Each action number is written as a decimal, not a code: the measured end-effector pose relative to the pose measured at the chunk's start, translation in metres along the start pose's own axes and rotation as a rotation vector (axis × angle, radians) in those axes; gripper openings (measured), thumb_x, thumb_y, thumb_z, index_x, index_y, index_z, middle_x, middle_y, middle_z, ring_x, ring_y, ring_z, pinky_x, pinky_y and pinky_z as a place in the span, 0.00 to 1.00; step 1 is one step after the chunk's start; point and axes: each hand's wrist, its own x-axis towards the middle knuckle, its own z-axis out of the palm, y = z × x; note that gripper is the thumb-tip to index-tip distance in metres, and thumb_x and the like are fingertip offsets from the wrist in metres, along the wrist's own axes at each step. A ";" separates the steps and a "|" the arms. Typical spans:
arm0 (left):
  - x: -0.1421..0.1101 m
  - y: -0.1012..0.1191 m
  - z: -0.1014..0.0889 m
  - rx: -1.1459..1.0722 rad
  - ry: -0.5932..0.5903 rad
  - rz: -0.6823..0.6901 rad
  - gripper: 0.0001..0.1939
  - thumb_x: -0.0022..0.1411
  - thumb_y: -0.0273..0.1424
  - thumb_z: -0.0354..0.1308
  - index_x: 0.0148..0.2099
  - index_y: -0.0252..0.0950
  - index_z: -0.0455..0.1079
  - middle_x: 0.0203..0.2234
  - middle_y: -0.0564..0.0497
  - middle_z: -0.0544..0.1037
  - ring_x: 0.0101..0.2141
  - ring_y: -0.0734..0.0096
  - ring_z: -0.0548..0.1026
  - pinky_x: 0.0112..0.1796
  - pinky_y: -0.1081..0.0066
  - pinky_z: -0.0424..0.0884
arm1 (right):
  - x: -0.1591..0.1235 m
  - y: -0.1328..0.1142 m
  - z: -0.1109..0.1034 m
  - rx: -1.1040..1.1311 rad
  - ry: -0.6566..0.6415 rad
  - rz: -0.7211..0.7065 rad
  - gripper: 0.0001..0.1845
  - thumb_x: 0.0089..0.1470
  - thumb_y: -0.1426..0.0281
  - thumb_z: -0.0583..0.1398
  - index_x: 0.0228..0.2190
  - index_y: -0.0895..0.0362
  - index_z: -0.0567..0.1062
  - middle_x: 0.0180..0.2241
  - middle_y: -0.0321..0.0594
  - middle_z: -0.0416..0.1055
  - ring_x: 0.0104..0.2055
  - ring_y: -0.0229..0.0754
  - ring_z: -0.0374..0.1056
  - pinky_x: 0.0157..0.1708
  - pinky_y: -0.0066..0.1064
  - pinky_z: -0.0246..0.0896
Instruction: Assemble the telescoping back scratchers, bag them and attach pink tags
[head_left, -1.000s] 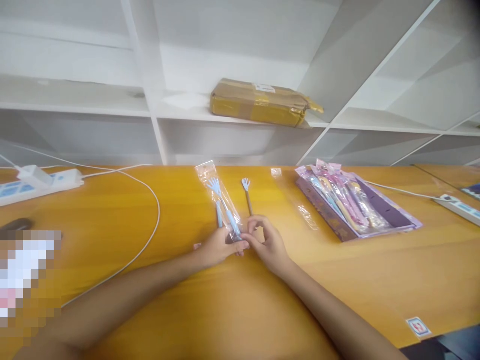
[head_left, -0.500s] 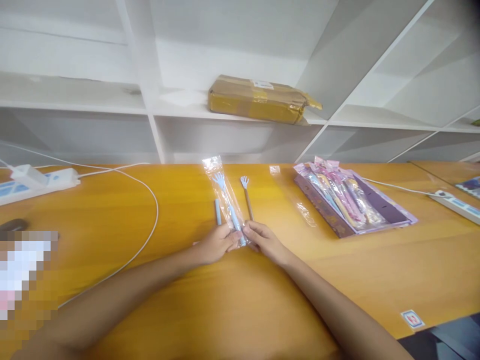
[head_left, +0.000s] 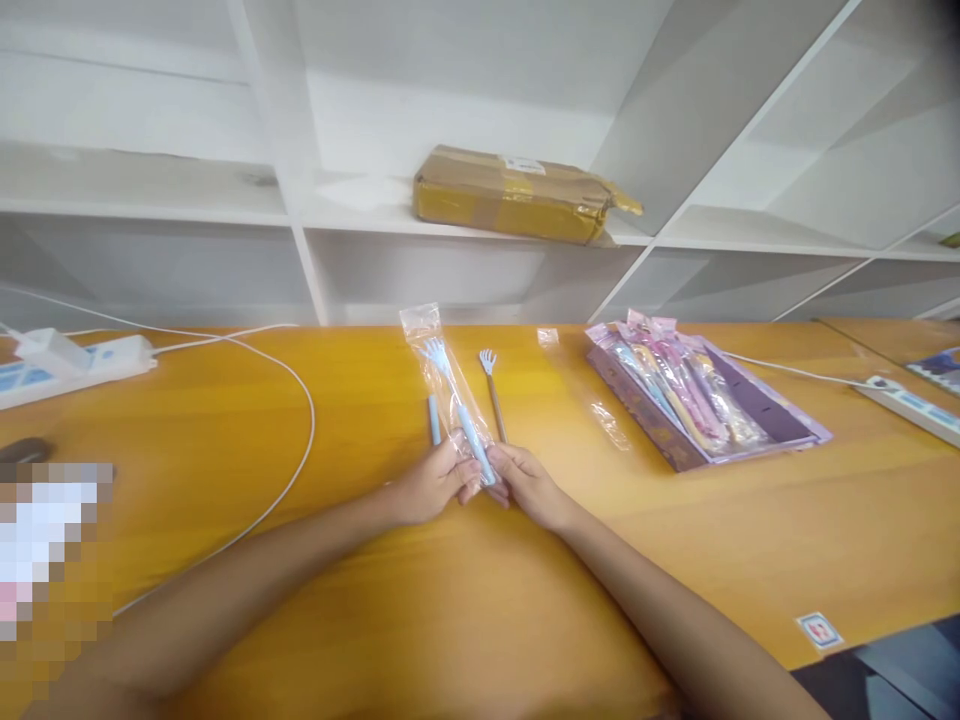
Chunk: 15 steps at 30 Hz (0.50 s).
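Observation:
Between my two hands is a light-blue back scratcher (head_left: 472, 432) inside a clear plastic sleeve (head_left: 421, 320), its claw end pointing away from me. My left hand (head_left: 444, 477) pinches the sleeve near the handle's lower end from the left. My right hand (head_left: 526, 482) grips the lower right edge of the sleeve, thumb on top. A second back scratcher (head_left: 493, 398) with a thin metal rod lies beyond my right hand, its lower end hidden by that hand. Left of the sleeve, a blue stick-like piece (head_left: 433, 418) lies partly behind my left hand.
An open purple box (head_left: 795, 440) holding several bagged back scratchers stands to the right. A clear wrapper (head_left: 611, 425) lies beside it. Power strips (head_left: 120, 358) and a white cable (head_left: 311, 415) are on the desk. A taped cardboard parcel (head_left: 517, 200) rests on the shelf above.
The bagged back scratcher's lower end has turned slightly and shows more clearly between my hands. Both hands keep hold of the sleeve, with small finger shifts.

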 end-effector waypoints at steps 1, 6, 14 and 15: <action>0.000 0.002 -0.002 -0.004 0.000 -0.029 0.23 0.75 0.53 0.53 0.53 0.38 0.64 0.25 0.57 0.70 0.22 0.76 0.65 0.27 0.72 0.62 | -0.001 -0.001 -0.001 -0.051 0.000 -0.019 0.32 0.69 0.41 0.54 0.28 0.55 0.68 0.19 0.30 0.61 0.20 0.34 0.55 0.23 0.28 0.55; 0.008 0.023 -0.034 -0.029 0.222 0.025 0.24 0.71 0.54 0.58 0.53 0.39 0.69 0.27 0.56 0.70 0.26 0.74 0.69 0.29 0.73 0.66 | -0.008 -0.009 0.004 -0.513 -0.056 -0.252 0.28 0.77 0.54 0.49 0.28 0.55 0.69 0.23 0.34 0.67 0.24 0.36 0.63 0.28 0.28 0.59; 0.016 0.055 -0.078 -0.078 0.425 0.170 0.19 0.66 0.47 0.66 0.48 0.38 0.74 0.29 0.55 0.71 0.27 0.77 0.69 0.30 0.75 0.65 | -0.026 -0.003 0.052 -0.970 -0.440 -0.698 0.16 0.77 0.63 0.53 0.38 0.53 0.76 0.32 0.37 0.77 0.33 0.39 0.71 0.37 0.34 0.63; 0.016 0.056 -0.077 -0.088 0.400 0.171 0.18 0.66 0.46 0.67 0.47 0.38 0.73 0.29 0.56 0.71 0.27 0.77 0.69 0.30 0.74 0.65 | -0.027 -0.001 0.053 -0.962 -0.462 -0.718 0.18 0.77 0.62 0.52 0.37 0.53 0.76 0.31 0.37 0.76 0.31 0.39 0.70 0.36 0.34 0.63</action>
